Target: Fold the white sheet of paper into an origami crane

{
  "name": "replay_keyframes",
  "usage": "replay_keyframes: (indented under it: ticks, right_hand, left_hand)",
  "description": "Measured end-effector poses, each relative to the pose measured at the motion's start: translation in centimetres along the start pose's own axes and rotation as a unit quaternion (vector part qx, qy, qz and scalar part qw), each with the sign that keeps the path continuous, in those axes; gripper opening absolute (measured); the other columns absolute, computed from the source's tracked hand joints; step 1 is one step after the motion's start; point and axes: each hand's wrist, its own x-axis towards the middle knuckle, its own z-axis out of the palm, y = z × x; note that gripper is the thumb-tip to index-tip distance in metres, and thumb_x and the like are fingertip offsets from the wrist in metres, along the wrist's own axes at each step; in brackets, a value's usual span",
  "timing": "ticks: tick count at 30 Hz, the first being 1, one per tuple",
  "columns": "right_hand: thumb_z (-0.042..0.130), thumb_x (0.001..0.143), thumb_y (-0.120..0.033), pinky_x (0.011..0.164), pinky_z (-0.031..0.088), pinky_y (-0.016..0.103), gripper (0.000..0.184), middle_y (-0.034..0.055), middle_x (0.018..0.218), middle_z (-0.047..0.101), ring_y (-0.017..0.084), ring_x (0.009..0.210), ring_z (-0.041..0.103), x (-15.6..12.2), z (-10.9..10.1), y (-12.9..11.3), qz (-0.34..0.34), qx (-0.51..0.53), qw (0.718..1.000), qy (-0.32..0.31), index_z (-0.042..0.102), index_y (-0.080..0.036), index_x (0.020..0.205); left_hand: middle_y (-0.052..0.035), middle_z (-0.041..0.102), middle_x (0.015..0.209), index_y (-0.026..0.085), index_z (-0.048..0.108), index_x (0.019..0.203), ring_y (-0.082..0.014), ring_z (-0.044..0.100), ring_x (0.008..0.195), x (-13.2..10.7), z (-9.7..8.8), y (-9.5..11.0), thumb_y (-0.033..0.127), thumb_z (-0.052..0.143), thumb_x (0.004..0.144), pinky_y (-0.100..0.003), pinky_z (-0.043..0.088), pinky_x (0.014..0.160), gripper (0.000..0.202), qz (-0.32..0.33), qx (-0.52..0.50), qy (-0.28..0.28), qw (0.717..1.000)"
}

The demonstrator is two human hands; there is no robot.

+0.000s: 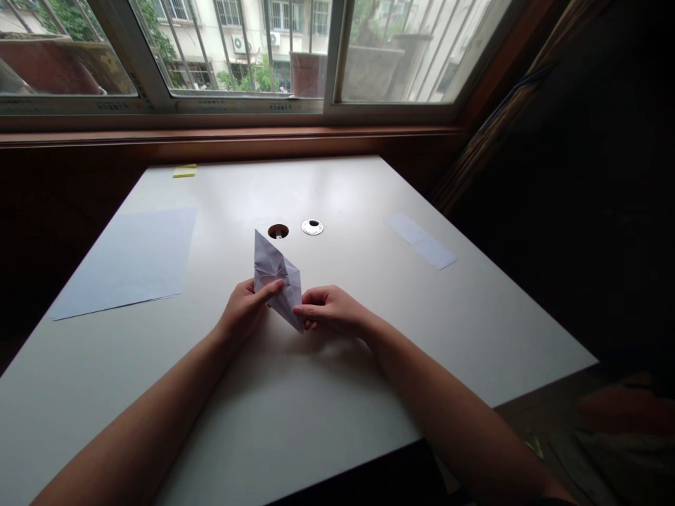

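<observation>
A folded sheet of white paper (270, 261) is held up over the middle of the table, tilted, with one point toward the upper left and another toward the lower right. Creases and overlapping flaps show on its face. My left hand (246, 302) grips its left side, thumb pressed on the front near the centre; the other fingers are mostly hidden behind it. At the lower right edge, my right hand (330, 307) pinches the paper between thumb and fingers.
The white table (337, 386) carries a stack of paper sheets (131, 256) at left, a paper strip (422, 241) at right and yellow sticky notes (185, 171) at the back. Beyond my hands are a cable hole (278, 231) and a round metal cover (312, 227). A window (237, 49) stands behind.
</observation>
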Motion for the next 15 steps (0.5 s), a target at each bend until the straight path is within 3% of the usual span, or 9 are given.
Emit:
replay_keyframes:
  ticks: [15]
  right_hand:
    - [0.079,0.075,-0.047,0.058,0.048,0.023,0.035,0.0012,0.062,0.067,0.012,0.058,0.062,0.0,0.08,-0.15,0.004,0.018,1.0,0.004,0.066,-0.015,0.071]
  left_hand:
    - [-0.0058,0.067,0.064,0.014,0.073,0.072,-0.023,0.065,0.067,0.03,-0.05,-0.24,0.044,0.087,0.062,-0.033,0.05,0.062,0.035,0.0,0.033,0.027,0.999]
